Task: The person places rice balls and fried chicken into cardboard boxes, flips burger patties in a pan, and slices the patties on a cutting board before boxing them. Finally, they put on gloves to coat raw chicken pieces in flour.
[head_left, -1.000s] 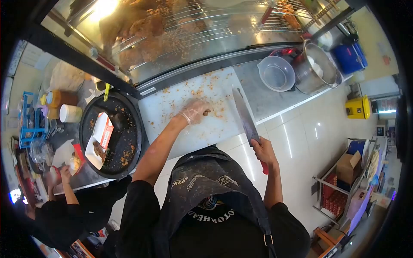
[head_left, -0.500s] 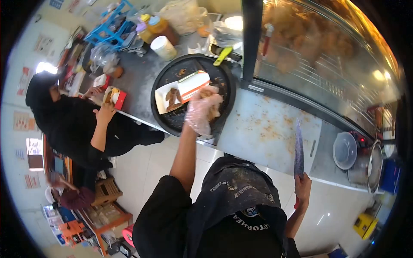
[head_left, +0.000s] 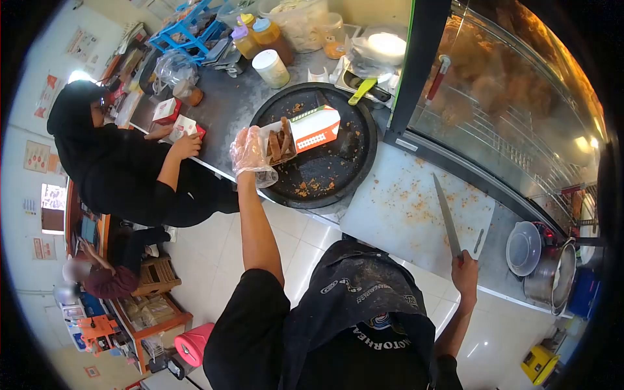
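My left hand (head_left: 249, 151), in a clear plastic glove, is closed at the left end of an open takeaway box (head_left: 314, 132). Brown sliced pieces of food (head_left: 279, 143) fill the box's near compartment, and its printed lid is folded back to the right. Under the box is a round black tray (head_left: 344, 172) scattered with crumbs. My bare right hand (head_left: 464, 276) grips a long knife (head_left: 447, 218) by its red handle, the blade slanting over the white cutting board (head_left: 383, 224).
A glass display case (head_left: 494, 97) holding fried food stands behind the board. Squeeze bottles (head_left: 272, 39), a white tub (head_left: 271, 69) and green-handled tongs (head_left: 363, 91) sit behind the tray. To the left, a co-worker (head_left: 130, 156) handles a small red-and-white box (head_left: 187, 129). A bowl (head_left: 522, 248) is at right.
My left hand has moved from the food right of the box to the box's left end. More food is in the box now. The knife has tilted leftward over the board.
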Motion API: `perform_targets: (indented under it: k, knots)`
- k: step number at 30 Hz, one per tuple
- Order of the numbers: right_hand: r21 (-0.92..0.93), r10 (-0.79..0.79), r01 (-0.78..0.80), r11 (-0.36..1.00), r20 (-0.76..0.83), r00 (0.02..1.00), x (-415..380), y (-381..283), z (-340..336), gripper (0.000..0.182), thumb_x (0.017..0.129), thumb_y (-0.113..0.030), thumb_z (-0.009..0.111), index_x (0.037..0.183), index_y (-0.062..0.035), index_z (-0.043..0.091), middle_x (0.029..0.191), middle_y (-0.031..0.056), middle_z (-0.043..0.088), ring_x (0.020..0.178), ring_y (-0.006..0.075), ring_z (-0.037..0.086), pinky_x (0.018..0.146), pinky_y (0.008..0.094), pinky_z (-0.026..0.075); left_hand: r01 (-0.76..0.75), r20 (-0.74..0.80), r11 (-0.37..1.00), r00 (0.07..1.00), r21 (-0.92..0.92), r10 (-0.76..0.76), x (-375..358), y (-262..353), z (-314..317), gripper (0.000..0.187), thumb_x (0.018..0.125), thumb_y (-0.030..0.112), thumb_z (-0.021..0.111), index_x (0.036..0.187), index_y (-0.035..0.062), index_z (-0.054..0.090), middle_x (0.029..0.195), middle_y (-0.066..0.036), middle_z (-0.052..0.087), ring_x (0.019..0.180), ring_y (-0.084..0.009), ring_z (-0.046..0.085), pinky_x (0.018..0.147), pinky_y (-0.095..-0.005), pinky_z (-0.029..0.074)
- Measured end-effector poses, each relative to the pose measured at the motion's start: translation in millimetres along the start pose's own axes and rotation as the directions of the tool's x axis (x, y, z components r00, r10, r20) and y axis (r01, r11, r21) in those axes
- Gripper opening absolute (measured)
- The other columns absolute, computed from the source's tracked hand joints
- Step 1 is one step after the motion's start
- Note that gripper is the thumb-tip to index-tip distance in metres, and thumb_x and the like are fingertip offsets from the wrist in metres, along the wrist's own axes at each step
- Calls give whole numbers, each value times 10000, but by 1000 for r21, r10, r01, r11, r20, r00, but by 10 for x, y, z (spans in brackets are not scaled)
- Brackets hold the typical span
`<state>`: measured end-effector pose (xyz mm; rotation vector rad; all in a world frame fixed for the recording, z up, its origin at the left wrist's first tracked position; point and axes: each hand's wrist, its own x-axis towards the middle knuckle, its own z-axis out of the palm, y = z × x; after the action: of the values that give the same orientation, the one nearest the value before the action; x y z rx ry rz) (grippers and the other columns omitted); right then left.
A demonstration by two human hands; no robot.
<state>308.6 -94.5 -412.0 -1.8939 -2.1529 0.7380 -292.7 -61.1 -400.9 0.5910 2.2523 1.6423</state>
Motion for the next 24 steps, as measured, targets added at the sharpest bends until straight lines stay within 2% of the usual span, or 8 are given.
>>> perform_targets:
  k: [3,4,7,11,15,19,20,24]
  knots:
    - [-93,-52,52,994,-5,999,13,-73,16,100,784,-46,582,869,1,559,707,211,609,671,403,604,605,470,472,-371,391,691,910,621,137,-82,122,-9,396,901,388,499,1124,78,603,984,-223,652,948,-374,625,839,-458,472]
    - [-117,-79,77,990,-12,997,33,-119,27,127,777,-41,584,898,-9,561,741,202,618,702,395,609,623,471,476,-402,458,487,889,775,6,-327,518,50,350,901,365,478,1109,120,617,991,-205,651,912,-391,619,832,-482,467]
    - [-82,-92,89,993,-40,995,106,-229,43,245,748,-20,618,981,-40,545,839,165,620,781,374,607,681,463,483,-599,586,542,779,590,222,-290,354,41,326,887,357,480,1038,119,643,989,-191,655,884,-397,620,815,-491,467]
    - [-63,-166,163,985,-63,984,190,-114,184,460,724,-14,681,1142,-70,499,921,154,602,892,360,589,737,458,484,-615,452,396,780,682,433,-150,509,230,310,843,361,522,997,141,675,944,-180,668,877,-385,630,802,-484,478]
    - [-139,-181,172,975,-52,982,218,-41,299,571,734,-29,687,1243,-82,434,967,160,596,926,366,579,760,464,488,-311,298,433,949,846,99,-56,445,527,312,804,394,570,939,162,729,929,-121,693,902,-321,647,803,-424,505]
    - [-145,-134,123,982,-64,989,188,-24,301,607,738,-28,683,1278,-85,411,984,169,597,926,376,579,772,470,491,-337,233,588,940,735,249,-43,363,522,279,780,376,641,823,118,741,813,-129,692,749,-328,656,732,-413,515]
    - [-140,-109,100,985,-57,992,163,-24,301,612,739,-27,681,1284,-85,409,990,172,597,928,378,578,775,472,491,-321,220,827,945,462,244,457,-387,615,246,718,320,690,833,106,731,848,-136,690,728,-321,649,703,-399,507]
    - [-143,-107,96,985,-76,991,125,-1,298,589,738,-26,680,1269,-70,429,1014,179,597,943,379,575,800,469,483,-221,365,814,931,537,12,128,374,223,339,643,309,696,903,90,705,874,-123,695,728,-336,645,702,-391,505]
